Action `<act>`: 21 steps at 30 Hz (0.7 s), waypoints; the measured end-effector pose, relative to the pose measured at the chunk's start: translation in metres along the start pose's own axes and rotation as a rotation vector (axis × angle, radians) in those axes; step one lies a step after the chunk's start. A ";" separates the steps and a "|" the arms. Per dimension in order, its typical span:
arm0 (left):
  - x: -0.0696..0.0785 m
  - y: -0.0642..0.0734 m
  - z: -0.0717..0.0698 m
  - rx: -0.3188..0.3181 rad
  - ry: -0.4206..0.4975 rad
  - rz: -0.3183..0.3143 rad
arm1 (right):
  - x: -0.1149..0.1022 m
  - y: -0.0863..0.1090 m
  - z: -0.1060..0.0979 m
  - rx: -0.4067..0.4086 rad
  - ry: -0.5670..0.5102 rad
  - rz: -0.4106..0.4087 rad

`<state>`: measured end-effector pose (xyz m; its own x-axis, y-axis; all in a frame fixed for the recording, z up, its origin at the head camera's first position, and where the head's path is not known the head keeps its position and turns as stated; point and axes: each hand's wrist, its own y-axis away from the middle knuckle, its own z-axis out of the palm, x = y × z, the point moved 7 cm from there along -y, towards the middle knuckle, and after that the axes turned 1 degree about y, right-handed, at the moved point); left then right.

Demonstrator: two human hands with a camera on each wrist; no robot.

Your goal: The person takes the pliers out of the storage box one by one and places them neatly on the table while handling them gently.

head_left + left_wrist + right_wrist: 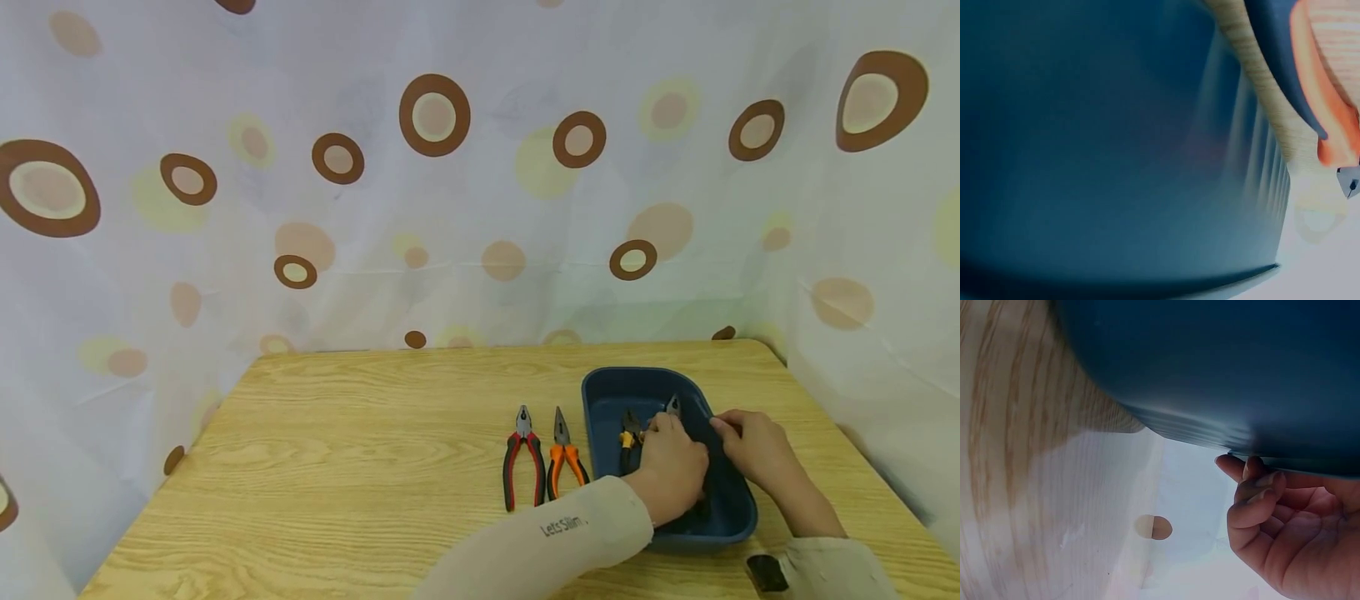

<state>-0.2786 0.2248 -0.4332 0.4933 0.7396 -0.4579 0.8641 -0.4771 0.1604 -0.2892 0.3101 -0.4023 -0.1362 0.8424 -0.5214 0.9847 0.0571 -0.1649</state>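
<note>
While a white cloth [480, 200] with brown, pink and yellow spots hangs across the top and both sides of the frame, a light wooden surface [360, 467] fills the bottom. On it, at the lower right, sits a blue bin [697, 543]. Just left of the bin lie the red pliers [536, 450] and the orange pliers [556, 458], tips pointing up the frame. A pale left sleeve [555, 542] hides the ends of the orange handles. Inside the bin lie the yellow pliers [627, 439] and, to their right, the silver-tipped pliers [673, 406]. The left hand [670, 467] covers most of the silver-tipped pliers; I cannot tell if its fingers grip them. The right hand [757, 446] pinches the bin's right rim.
</note>
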 end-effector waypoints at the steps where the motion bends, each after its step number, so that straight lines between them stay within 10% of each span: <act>1: -0.001 0.000 0.000 -0.008 0.014 -0.005 | 0.000 0.000 0.000 -0.001 0.001 0.002; 21: -0.021 -0.006 0.003 0.018 0.254 -0.134 | -0.002 0.000 0.001 -0.014 -0.005 0.001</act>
<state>-0.2949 0.2107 -0.4270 0.3858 0.8910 -0.2394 0.9226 -0.3736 0.0964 -0.2891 0.3077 -0.4017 -0.1353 0.8399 -0.5257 0.9863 0.0633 -0.1526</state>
